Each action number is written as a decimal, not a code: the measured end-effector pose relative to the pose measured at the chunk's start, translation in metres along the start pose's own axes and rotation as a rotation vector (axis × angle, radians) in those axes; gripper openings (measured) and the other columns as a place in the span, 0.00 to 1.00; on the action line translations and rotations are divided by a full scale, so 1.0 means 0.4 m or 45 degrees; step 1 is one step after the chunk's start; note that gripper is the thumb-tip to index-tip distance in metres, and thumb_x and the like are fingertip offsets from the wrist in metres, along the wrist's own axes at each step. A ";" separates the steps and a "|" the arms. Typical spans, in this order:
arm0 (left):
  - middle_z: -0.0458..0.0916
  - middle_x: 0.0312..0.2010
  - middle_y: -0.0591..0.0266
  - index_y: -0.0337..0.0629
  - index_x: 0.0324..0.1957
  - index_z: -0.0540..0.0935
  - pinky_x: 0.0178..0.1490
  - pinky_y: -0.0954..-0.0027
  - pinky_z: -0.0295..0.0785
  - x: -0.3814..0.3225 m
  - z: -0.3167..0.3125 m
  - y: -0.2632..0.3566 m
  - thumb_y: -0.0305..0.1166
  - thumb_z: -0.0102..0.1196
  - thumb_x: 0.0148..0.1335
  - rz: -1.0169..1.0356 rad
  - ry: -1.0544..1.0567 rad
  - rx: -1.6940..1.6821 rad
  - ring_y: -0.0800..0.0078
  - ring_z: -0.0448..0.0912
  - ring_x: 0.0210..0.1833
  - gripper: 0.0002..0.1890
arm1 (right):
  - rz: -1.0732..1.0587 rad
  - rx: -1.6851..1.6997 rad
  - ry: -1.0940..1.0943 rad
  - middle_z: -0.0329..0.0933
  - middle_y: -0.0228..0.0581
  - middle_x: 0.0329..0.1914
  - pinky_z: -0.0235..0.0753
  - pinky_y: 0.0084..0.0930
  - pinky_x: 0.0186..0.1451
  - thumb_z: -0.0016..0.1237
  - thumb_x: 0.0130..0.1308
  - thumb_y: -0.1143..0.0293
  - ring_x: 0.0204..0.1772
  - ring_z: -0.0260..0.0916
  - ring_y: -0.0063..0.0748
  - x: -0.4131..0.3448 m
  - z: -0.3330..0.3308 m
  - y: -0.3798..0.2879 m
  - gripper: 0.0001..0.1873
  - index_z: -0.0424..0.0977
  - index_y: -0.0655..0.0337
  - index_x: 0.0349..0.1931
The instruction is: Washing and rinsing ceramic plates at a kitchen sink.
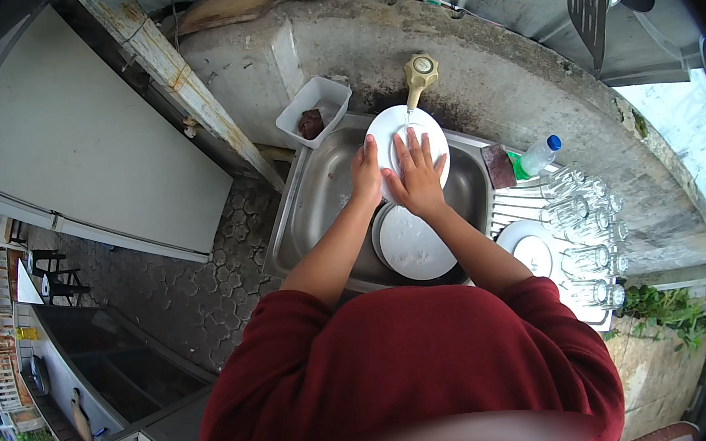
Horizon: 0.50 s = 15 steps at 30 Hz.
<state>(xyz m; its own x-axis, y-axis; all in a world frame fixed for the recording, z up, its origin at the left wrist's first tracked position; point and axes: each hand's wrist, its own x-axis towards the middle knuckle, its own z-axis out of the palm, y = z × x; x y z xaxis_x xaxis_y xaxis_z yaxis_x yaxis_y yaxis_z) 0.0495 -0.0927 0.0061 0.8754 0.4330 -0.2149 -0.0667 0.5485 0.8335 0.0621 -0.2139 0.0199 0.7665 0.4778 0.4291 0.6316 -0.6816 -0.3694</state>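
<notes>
A white plate (414, 117) is held under the beige-handled tap (420, 75), and a thin stream of water falls onto it. My left hand (366, 173) grips the plate by its left rim. Flat across the plate's face lies my right hand (416, 174), fingers spread and touching the surface. Below my hands, a stack of white plates (418, 246) with suds on top rests in the steel sink (312, 205).
Left of the tap sits a plastic tub (332, 95) holding a brown scouring pad (311, 124). On the right drainboard are another scouring pad (499, 166), a blue-capped bottle (538, 157), rinsed-looking plates (514, 233) and several glass mugs (571, 212). Slotted spatulas (588, 11) hang upper right.
</notes>
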 end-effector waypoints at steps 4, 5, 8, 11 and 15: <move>0.78 0.35 0.60 0.32 0.50 0.74 0.36 0.77 0.69 -0.002 0.002 0.023 0.54 0.40 0.67 0.069 0.037 0.108 0.80 0.74 0.33 0.30 | -0.180 -0.152 -0.076 0.43 0.47 0.73 0.36 0.64 0.68 0.42 0.59 0.47 0.73 0.39 0.58 0.096 -0.059 -0.038 0.31 0.58 0.34 0.65; 0.78 0.35 0.60 0.32 0.50 0.73 0.37 0.77 0.69 -0.004 0.002 0.038 0.54 0.39 0.67 0.047 0.084 0.147 0.80 0.74 0.33 0.30 | -0.232 -0.097 -0.074 0.46 0.44 0.72 0.38 0.66 0.67 0.43 0.58 0.44 0.72 0.42 0.56 0.114 -0.061 -0.029 0.32 0.59 0.34 0.64; 0.77 0.40 0.58 0.31 0.49 0.74 0.46 0.72 0.70 -0.048 0.039 0.107 0.55 0.40 0.66 0.166 0.078 0.001 0.74 0.75 0.43 0.31 | -0.105 -0.009 0.065 0.54 0.46 0.68 0.45 0.67 0.64 0.45 0.56 0.41 0.70 0.49 0.51 0.164 -0.062 -0.009 0.32 0.64 0.40 0.61; 0.77 0.44 0.56 0.31 0.50 0.73 0.50 0.70 0.70 -0.021 -0.007 0.106 0.55 0.44 0.64 0.172 0.092 0.013 0.71 0.76 0.47 0.31 | 0.432 0.272 -0.217 0.66 0.54 0.58 0.66 0.40 0.58 0.43 0.58 0.38 0.59 0.66 0.54 0.216 -0.082 0.038 0.36 0.66 0.53 0.59; 0.78 0.44 0.55 0.31 0.49 0.74 0.49 0.69 0.72 0.027 -0.023 0.071 0.50 0.57 0.58 0.042 -0.015 0.004 0.70 0.77 0.45 0.29 | 0.756 0.838 -0.059 0.76 0.51 0.35 0.73 0.31 0.44 0.47 0.57 0.38 0.40 0.75 0.39 0.167 0.062 0.263 0.39 0.71 0.74 0.45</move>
<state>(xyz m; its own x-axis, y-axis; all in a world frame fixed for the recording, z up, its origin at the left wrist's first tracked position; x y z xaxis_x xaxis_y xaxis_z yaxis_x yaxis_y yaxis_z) 0.0525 -0.0658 0.0228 0.8783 0.4425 -0.1810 -0.0942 0.5315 0.8418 0.1825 -0.2398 -0.0109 0.9839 0.1782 -0.0127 0.0558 -0.3742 -0.9257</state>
